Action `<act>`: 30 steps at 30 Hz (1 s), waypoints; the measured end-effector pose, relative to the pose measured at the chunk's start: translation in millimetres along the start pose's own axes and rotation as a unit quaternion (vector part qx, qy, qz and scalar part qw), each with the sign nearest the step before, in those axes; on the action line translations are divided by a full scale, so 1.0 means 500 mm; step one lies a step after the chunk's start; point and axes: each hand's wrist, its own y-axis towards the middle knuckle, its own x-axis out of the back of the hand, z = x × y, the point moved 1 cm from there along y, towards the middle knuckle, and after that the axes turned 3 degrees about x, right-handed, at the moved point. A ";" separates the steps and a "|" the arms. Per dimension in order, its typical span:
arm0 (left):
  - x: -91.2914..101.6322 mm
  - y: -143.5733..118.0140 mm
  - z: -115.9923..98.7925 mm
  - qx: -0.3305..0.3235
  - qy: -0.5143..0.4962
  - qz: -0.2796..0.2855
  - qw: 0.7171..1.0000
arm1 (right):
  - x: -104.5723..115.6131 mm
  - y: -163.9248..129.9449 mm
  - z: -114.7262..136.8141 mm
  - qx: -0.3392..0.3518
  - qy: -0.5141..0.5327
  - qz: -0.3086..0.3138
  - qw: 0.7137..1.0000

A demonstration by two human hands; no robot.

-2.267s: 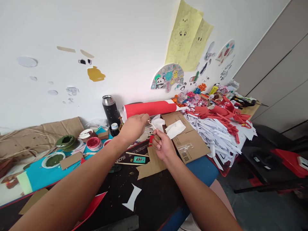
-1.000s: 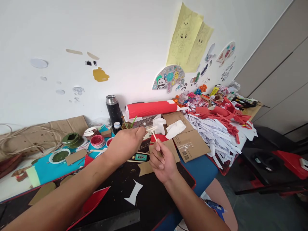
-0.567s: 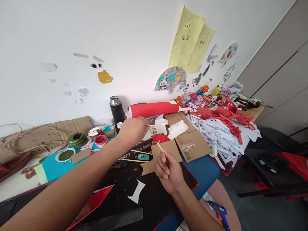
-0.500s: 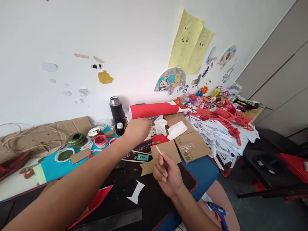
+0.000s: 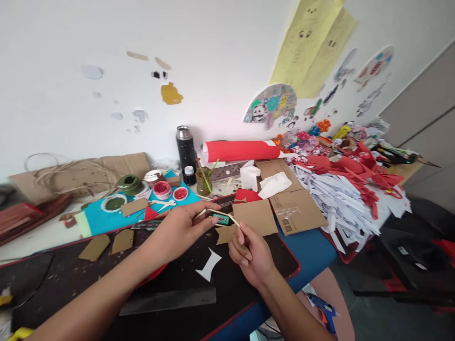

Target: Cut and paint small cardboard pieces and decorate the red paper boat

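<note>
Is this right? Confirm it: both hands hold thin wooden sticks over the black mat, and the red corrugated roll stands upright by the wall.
One detail is wrong. In the head view the red corrugated roll lies on its side along the wall, not upright. The rest holds: the left hand and right hand each pinch thin wooden sticks over the black mat.

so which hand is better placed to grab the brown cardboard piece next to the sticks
Right. The right hand sits just below the brown cardboard piece, though it pinches a thin stick. The left hand is farther off, holding another stick.
</note>
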 end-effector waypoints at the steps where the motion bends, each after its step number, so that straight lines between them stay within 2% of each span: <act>1: 0.000 -0.026 0.014 0.008 -0.022 -0.015 1.000 | -0.011 0.002 -0.006 -0.003 -0.020 0.010 1.000; 6: 0.012 -0.113 0.058 0.021 -0.065 -0.073 0.995 | -0.069 0.022 -0.038 -0.027 -0.153 0.085 0.984; 11: 0.043 -0.159 0.083 0.051 -0.053 -0.111 0.991 | -0.112 0.052 -0.058 -0.015 -0.308 0.146 0.940; 14: 0.053 -0.180 0.103 0.082 -0.058 -0.123 0.987 | -0.132 0.072 -0.070 -0.008 -0.366 0.166 0.916; 17: 0.056 -0.198 0.128 0.122 -0.109 -0.150 0.975 | -0.150 0.094 -0.084 0.008 -0.376 0.178 0.910; 21: 0.055 -0.209 0.159 0.172 -0.220 -0.184 0.942 | -0.171 0.127 -0.098 0.024 -0.335 0.171 0.926; 25: 0.056 -0.207 0.173 0.173 -0.306 -0.236 0.906 | -0.196 0.149 -0.111 0.027 -0.314 0.204 0.927; 27: 0.057 -0.205 0.172 0.163 -0.344 -0.234 0.895 | -0.208 0.154 -0.121 0.027 -0.309 0.215 0.926; 30: 0.056 -0.207 0.166 0.157 -0.360 -0.212 0.895 | -0.220 0.156 -0.136 0.040 -0.308 0.202 0.929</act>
